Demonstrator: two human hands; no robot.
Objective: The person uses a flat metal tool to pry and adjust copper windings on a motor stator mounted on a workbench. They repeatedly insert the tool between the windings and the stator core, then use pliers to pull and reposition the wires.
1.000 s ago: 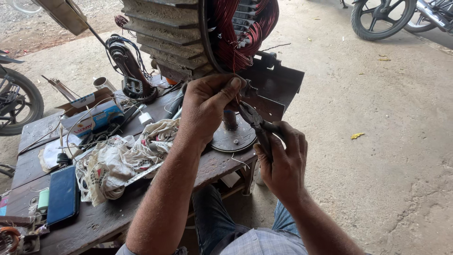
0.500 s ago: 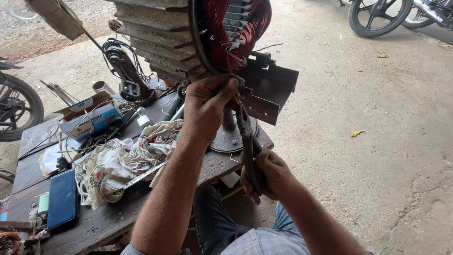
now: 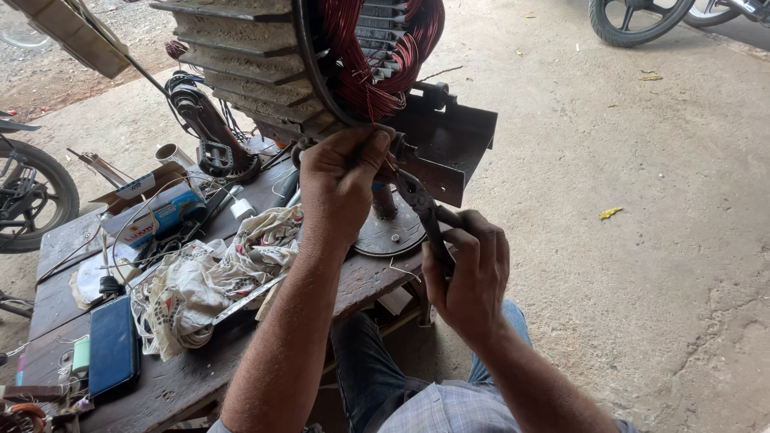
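A large finned motor stator with red copper windings stands on a dark wooden bench. My left hand reaches up to the lower edge of the windings and pinches wire there with thumb and fingers. My right hand grips the handles of a pair of pliers, whose jaws point up toward the same spot next to my left thumb. The wire end between jaws and fingers is hidden.
On the bench lie a crumpled cloth, a dark phone, a small cardboard box and loose wires. A motorbike wheel stands at the left, another wheel at the top right. Bare concrete floor lies to the right.
My right hand with the pliers dropped low, then rose again toward the windings. My left hand stayed pinched at the winding's lower edge. The view moved in closer.
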